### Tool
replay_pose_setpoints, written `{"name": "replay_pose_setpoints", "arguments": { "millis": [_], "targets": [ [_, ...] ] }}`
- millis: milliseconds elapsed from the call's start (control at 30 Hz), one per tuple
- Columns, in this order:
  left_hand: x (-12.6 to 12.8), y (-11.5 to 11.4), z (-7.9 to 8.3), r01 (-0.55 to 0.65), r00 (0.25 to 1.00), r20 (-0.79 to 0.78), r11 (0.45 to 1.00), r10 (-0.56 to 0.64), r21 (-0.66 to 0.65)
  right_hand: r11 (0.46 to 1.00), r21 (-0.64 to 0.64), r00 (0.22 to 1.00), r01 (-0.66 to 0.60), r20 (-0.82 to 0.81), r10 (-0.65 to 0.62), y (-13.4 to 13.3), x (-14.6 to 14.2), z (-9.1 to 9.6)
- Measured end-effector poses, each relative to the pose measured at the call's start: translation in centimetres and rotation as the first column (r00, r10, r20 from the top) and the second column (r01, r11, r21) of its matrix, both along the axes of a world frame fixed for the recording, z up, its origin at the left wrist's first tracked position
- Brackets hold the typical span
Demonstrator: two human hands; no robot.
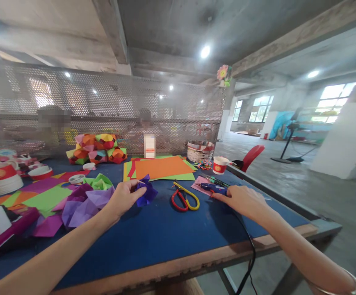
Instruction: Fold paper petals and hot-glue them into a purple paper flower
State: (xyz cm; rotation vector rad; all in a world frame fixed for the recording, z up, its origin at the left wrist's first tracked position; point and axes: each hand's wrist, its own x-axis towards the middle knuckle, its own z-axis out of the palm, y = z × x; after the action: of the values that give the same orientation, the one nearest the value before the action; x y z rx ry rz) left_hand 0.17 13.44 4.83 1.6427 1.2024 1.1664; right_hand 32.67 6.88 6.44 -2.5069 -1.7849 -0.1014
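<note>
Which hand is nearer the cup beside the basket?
Right. The right hand is on the near side of the cup, slightly right; the left hand is farther off, to the cup's left.

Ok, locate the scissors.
In the head view, the scissors lie on the blue tabletop between left hand and right hand, nearer the camera than the orange sheet.

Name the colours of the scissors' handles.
The scissors have one red handle, one yellow; head view.

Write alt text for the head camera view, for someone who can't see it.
A left hand pinches a dark purple folded-paper piece over a blue tabletop; the right hand touches a dark blue corded tool. Between them lie scissors with red and yellow handles, with a stack of coloured paper sheets, orange on top, behind.
</note>
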Motion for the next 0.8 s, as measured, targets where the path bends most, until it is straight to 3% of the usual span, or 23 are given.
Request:
{"name": "replay_pose_setpoints", "arguments": {
  "millis": [167,233,300,367,433,567,633,700,800],
  "targets": [
    [-0.2,0.1,0.0,0.004,0.999,-0.034,1.000,-0.004,0.027,0.999,0.012,0.996,-0.051,-0.071,0.051,1.4,1.0,-1.3],
    [-0.3,0.1,0.0,0.005,0.999,-0.037,0.999,-0.004,0.034,0.996,0.076,0.987,-0.054,-0.145,0.064,1.8,1.8,-1.4],
    [-0.2,0.0,0.1,0.007,1.000,-0.031,1.000,-0.006,0.029,0.981,0.195,0.945,-0.015,-0.319,0.078,1.8,2.5,-1.4],
    [-0.1,-0.1,0.3,0.013,1.000,-0.018,1.000,-0.013,0.014,0.950,0.303,0.803,0.074,-0.583,0.123,1.6,2.8,-1.2],
    [-0.1,-0.1,0.3,0.019,1.000,-0.005,1.000,-0.019,0.004,0.918,0.365,0.582,0.152,-0.784,0.216,1.4,2.2,-0.8],
    [-0.3,0.1,0.2,0.011,1.000,0.002,1.000,-0.011,0.021,0.888,0.431,0.200,0.160,-0.895,0.398,1.8,-1.6,0.4],
    [-0.6,0.2,0.0,-0.009,1.000,0.009,0.999,0.009,0.034,0.888,0.451,0.040,0.090,-0.893,0.449,2.7,-4.3,1.0],
    [-0.9,0.5,-0.1,-0.033,0.999,0.028,0.999,0.032,0.037,0.856,0.517,-0.066,-0.006,-0.854,0.516,3.8,-7.1,1.3],
    [-1.3,1.0,-0.1,-0.069,0.996,0.065,0.997,0.068,0.016,0.770,0.627,-0.057,-0.121,-0.779,0.625,5.5,-10.6,1.0]
  ]
}}
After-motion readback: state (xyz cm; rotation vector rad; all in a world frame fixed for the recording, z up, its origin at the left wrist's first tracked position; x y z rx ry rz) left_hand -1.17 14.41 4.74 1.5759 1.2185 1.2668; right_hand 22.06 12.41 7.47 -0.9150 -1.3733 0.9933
